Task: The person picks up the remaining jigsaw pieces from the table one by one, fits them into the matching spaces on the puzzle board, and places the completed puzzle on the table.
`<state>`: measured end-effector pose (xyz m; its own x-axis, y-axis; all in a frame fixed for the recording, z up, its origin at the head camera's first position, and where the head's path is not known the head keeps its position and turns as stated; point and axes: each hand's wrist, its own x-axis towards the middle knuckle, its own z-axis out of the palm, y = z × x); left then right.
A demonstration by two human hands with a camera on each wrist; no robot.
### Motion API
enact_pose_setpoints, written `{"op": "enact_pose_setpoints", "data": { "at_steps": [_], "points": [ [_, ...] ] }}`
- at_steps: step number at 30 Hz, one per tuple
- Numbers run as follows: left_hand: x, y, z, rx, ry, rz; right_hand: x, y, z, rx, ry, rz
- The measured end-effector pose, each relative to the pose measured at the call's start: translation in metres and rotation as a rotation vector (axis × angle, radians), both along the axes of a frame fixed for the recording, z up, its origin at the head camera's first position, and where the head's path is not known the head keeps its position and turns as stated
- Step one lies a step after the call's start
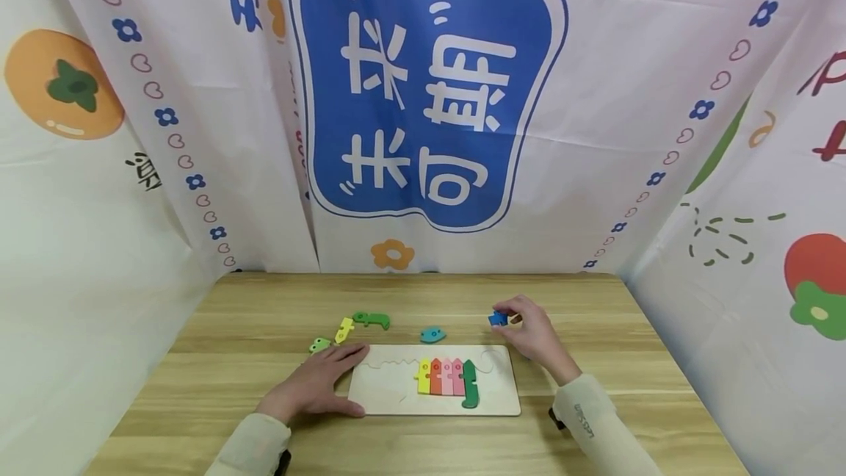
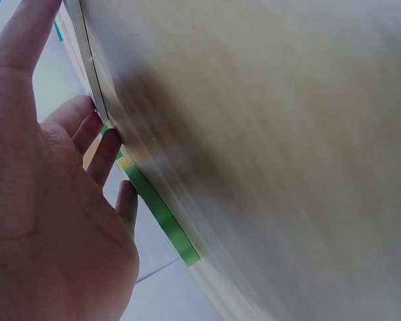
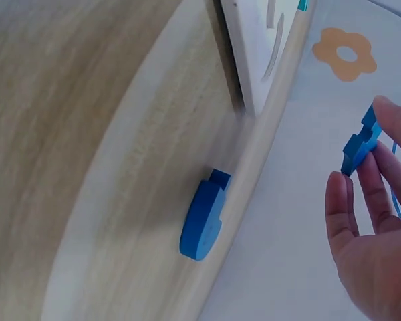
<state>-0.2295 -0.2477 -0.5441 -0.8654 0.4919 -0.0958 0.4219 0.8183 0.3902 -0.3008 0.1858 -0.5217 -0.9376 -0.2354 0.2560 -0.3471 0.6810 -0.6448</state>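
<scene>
A pale wooden puzzle board (image 1: 390, 388) lies on the table, holding yellow, orange, pink and dark green pieces (image 1: 470, 384). My left hand (image 1: 320, 382) rests at the board's left end, fingers spread and fairly straight, thumb at the near left corner. Beyond the board's far right corner, my right hand (image 1: 532, 329) pinches a notched blue puzzle piece (image 3: 362, 144) between thumb and fingertips. In the right wrist view another blue piece (image 3: 204, 217) lies on the table below that hand. A light blue piece (image 1: 432, 334) lies just behind the board.
Behind my left hand lie a green piece with eyes (image 1: 320, 344), a yellow piece (image 1: 344, 330) and a long green piece (image 1: 371, 319). The wooden table (image 1: 423, 446) ends at a printed cloth (image 1: 264, 167) hanging at the back and both sides.
</scene>
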Motion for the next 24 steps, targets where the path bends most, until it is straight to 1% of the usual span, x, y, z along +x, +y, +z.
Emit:
{"op": "enact_pose_setpoints", "data": {
  "at_steps": [1,5,7,11,16,17,18,20,23,24],
  "points": [
    [0.000,0.000,0.000,-0.003,0.012,-0.008,0.000,0.000,-0.001,-0.004,0.001,0.001],
    [-0.002,0.000,-0.002,0.012,0.017,-0.008,0.000,0.001,-0.003,-0.046,-0.019,0.010],
    [-0.002,0.000,-0.003,0.006,0.021,-0.011,0.000,0.001,-0.003,-0.083,-0.059,0.009],
    [-0.002,0.000,-0.003,-0.002,-0.003,0.001,0.001,0.001,-0.005,-0.150,-0.144,0.003],
    [-0.002,0.002,0.003,-0.009,-0.033,0.003,0.003,0.003,-0.004,-0.236,-0.215,-0.017],
    [-0.002,0.002,0.003,-0.011,-0.034,0.002,0.006,0.003,0.001,-0.255,-0.227,-0.017],
    [-0.002,0.002,0.003,-0.012,-0.034,0.000,0.006,0.003,0.002,-0.273,-0.238,-0.020],
    [-0.002,0.001,0.003,-0.013,-0.035,0.001,0.007,0.006,0.002,-0.317,-0.248,-0.007],
    [-0.003,0.001,0.000,-0.010,-0.038,0.003,0.004,0.011,-0.001,-0.344,-0.257,0.025],
    [-0.004,0.001,0.000,-0.009,-0.039,0.004,0.001,0.013,-0.006,-0.353,-0.260,0.035]
  ]
}}
